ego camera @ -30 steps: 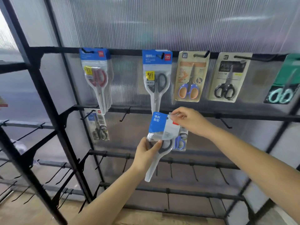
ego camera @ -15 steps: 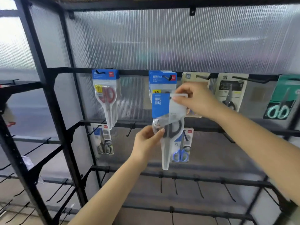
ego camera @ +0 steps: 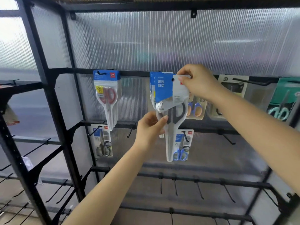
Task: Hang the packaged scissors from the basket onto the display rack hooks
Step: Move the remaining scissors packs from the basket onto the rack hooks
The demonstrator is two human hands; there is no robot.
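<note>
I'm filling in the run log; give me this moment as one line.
step: hanging | item: scissors pack at top-row hook | right hand: pinches top edge | left hand: holds handle area | status: not released

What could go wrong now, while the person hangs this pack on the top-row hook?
1. The right hand pinches only the top corner of the held pack, partly covering the card beside the hang hole, so the hook tip may miss the hole.
2. Blue packs already hang behind on that hook; pushing could bend or crowd them.
3. The left hand grips the pack at the handles only; the long tip hangs free and might swing against the lower pack.
</note>
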